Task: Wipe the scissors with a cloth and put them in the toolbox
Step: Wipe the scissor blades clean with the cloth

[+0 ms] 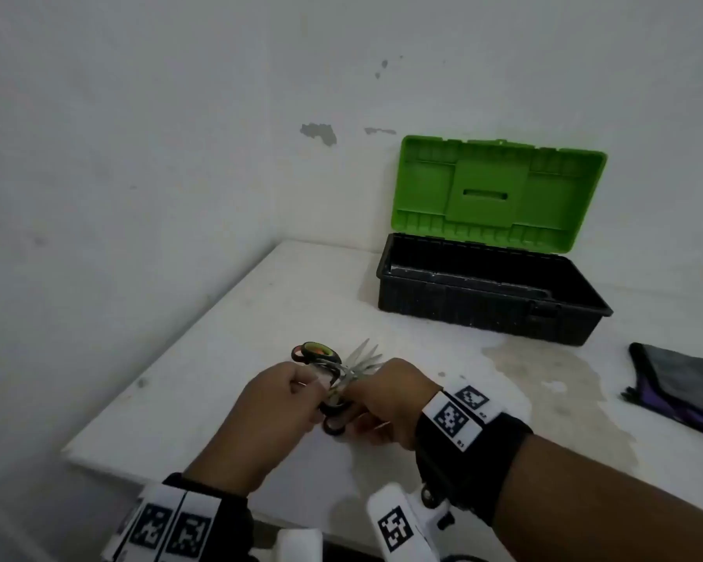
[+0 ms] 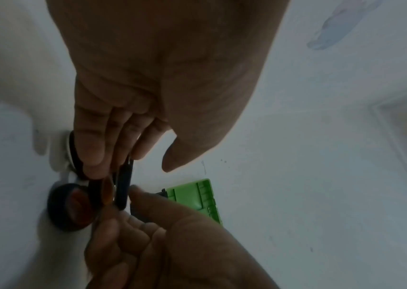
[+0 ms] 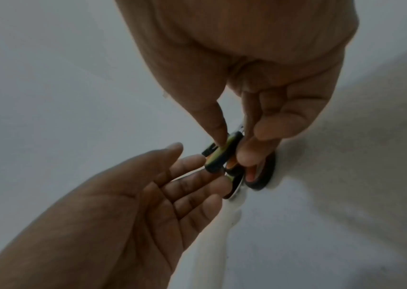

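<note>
Steel blades of several scissors (image 1: 358,361) are seen fanned out above the white table (image 1: 228,358), pts toward the toolbox (image 1: 492,294); approx. three or four pairs, exact count can't be told. Bundle is held betw. both hands, just off the near-centre of the table. Handles are black, w/ orange and yellow-green inner rings.

Left hand (image 1: 272,403): fingers are laid nearly straight along the handle loops in the left wrist view, thumb apart from them; from the right wrist view the palm is seen flat, fingertips touching the handles, not curled round.

Right hand (image 1: 390,399): thumb and forefinger are pinched on a handle loop, remaining fingers curled behind it, per right wrist view.

Toolbox is set at far right of table vs. wall, black base, green lid (image 1: 500,192) stood up; well apart from the hands. Cloth (image 1: 682,387), grey w/ purple edge, is laid folded at the right table edge, untouched by either hand.
</note>
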Tool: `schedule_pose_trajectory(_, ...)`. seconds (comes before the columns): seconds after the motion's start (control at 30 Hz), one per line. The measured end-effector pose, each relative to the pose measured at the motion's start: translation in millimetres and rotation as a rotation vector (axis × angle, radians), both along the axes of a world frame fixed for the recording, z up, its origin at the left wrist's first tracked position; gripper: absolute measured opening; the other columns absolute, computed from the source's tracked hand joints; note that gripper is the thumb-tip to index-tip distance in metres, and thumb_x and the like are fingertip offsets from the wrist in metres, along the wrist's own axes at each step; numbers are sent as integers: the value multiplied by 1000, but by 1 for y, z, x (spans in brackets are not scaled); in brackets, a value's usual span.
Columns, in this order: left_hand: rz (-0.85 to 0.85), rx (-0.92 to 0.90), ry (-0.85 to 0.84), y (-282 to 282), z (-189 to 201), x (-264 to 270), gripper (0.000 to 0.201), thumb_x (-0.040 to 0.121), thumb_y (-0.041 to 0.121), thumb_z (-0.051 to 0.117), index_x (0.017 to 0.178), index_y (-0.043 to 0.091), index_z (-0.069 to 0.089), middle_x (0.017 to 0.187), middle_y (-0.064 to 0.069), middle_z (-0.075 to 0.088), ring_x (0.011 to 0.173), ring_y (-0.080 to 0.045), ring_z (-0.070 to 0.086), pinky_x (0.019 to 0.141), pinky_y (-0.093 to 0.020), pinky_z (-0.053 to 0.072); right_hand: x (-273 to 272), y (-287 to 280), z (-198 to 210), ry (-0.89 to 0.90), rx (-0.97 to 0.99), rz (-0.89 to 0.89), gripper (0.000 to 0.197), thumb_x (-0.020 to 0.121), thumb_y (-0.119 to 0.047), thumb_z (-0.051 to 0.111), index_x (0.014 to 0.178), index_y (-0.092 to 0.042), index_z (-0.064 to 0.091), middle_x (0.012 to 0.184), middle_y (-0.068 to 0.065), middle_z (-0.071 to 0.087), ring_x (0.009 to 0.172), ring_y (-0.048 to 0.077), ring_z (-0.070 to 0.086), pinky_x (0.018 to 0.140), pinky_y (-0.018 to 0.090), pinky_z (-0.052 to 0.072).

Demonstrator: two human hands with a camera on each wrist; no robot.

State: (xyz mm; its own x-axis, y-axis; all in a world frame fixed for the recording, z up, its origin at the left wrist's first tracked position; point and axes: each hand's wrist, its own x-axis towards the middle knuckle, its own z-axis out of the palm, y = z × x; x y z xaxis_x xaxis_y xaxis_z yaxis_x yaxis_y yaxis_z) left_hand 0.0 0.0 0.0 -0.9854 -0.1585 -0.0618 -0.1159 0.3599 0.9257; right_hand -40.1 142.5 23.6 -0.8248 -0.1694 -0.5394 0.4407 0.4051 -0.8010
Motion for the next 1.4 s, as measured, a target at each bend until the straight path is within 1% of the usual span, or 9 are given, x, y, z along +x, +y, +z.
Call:
schedule_pose_trajectory(0.13,19,1,27,-5,0,-2,12,92,28,58,91,21,67,84,0,74,72,-9,70,74,-34,57,3,10,-5,88,-64,-127,9,87,-12,70,80,-6,73,67,8,70,45,12,56,48,21,39)
schedule_pose_trajectory(0.27,66,159,54,5,15,-3,19,89,38,64,97,22,64,85,-2,74,75,-16,72,77,-41,59,18,39,4,285,-126,-96,12,92,-11,65,84,-6,72,72,12,69,56,12,61,47,23,43)
schedule_pose_trajectory(0.43,-4,395,44,41,45,-1,54,72,50,71,117,26,54,84,-5,76,78,-27,74,78,-46,59,50,91,24,497,-102,-59,4,91,-15,68,91,-11,70,73,10,75,59,12,65,51,25,48)
schedule_pose_trajectory(0.57,-162,335,69,83,66,0,22,87,33,65,98,14,68,83,-10,75,67,-24,72,48,-26,52,70,141,29,565,82,-32,5,88,-24,72,89,-21,69,71,3,74,59,7,67,53,16,46)
schedule_pose_trajectory(0.77,-476,111,-42,153,56,-10,11,90,21,66,82,16,74,73,-11,72,53,-16,54,53,-28,44,88,217,28,520,131,-29,7,87,-27,73,90,-22,68,79,3,76,62,7,68,61,17,52)
schedule_pose_trajectory(0.93,-484,88,-79,207,43,-23,10,80,25,77,74,19,72,55,-2,55,50,-15,43,49,-29,36,83,280,33,484,159,-66,17,90,-33,70,91,-16,70,81,5,76,65,13,70,57,16,49)
schedule_pose_trajectory(1.13,-416,48,-15,249,32,-38,16,72,27,83,74,17,71,51,2,56,43,-7,45,47,-26,38,33,400,20,422,833,-315,48,96,-39,57,59,-10,45,61,9,51,66,23,55,51,21,31)
schedule_pose_trajectory(1.27,-426,28,-8,267,25,-48,19,65,35,87,73,29,71,55,5,59,46,-8,48,52,-29,40,12,453,9,281,1014,-345,40,93,-41,62,112,-6,60,114,10,62,110,26,59,88,31,47)
schedule_pose_trajectory(1.4,-406,38,5,281,20,-56,22,64,39,86,74,29,70,57,6,59,48,-9,47,53,-29,39,-2,457,3,272,1001,-295,37,89,-32,67,113,-4,63,115,10,64,108,26,61,91,33,49)
